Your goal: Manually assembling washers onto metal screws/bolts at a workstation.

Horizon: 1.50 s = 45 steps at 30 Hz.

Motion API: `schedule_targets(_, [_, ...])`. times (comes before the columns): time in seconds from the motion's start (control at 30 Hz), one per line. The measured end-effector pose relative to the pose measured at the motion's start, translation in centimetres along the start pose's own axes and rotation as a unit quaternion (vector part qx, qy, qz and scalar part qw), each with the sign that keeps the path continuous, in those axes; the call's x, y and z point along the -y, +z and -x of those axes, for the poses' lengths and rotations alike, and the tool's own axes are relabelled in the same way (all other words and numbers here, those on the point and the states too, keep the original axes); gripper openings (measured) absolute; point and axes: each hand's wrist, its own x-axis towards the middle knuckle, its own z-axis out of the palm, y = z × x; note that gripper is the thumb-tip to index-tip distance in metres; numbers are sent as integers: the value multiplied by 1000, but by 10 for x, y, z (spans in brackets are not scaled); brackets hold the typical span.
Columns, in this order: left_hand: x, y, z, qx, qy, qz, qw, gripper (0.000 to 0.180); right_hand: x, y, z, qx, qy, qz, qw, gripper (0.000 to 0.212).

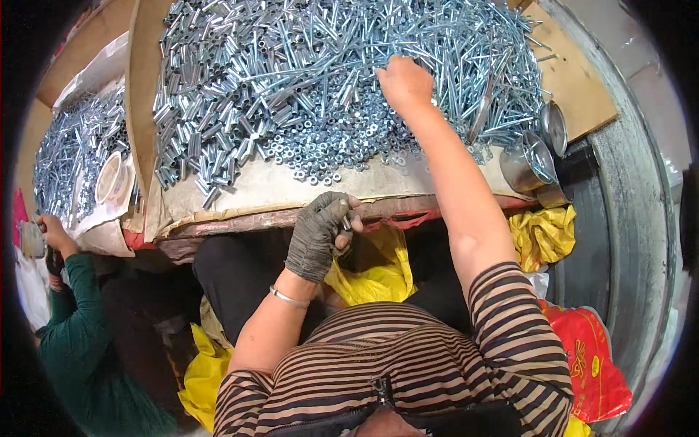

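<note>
My left hand point(320, 237), in a grey glove with bare fingertips, is closed round a small silvery metal sleeve point(346, 223) just off the table's near edge. Stretched forward, my bare right hand point(405, 84) is over the heap of long thin bolts point(451, 51), its fingers curled together at the metal. What those fingertips hold, if anything, is hidden. Short metal sleeves point(211, 109) lie piled to the left of it. Many loose nuts point(320, 149) spread between that heap and the table's near edge.
Metal cups point(526, 164) stand at the table's right edge beside a wooden board point(575, 80). A wooden divider point(142, 95) separates a second heap point(76, 146), where a co-worker's hand point(54, 234) shows. Yellow bags point(542, 237) and a red bag point(586, 364) lie below.
</note>
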Motion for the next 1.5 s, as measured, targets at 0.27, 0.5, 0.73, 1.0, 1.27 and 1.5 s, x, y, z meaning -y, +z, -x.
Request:
schedule_targets(0.27, [2, -2, 2, -12, 22, 93, 995, 29, -10, -24, 34, 24, -173, 105, 979, 15])
schedule_targets(0.5, [9, -4, -2, -31, 17, 79, 996, 33, -24, -95, 112, -149, -70, -243, 956, 17])
schedule_targets(0.73, [15, -10, -5, 37, -11, 211, 977, 26, -34, -93, 190, -35, 88, -501, 860, 15])
schedule_targets(1.0, [19, -5, 2, 38, -50, 240, 969, 24, -4, -116, 208, -20, 125, -727, 675, 21])
schedule_targets(1.27, [8, 7, 7, -75, -36, 166, 983, 23, 21, -101, 227, -25, 125, -648, 751, 21])
schedule_targets(1.5, [4, 7, 9, -4, -67, 46, 997, 23, 14, -90, 228, 407, 108, -644, 638, 24])
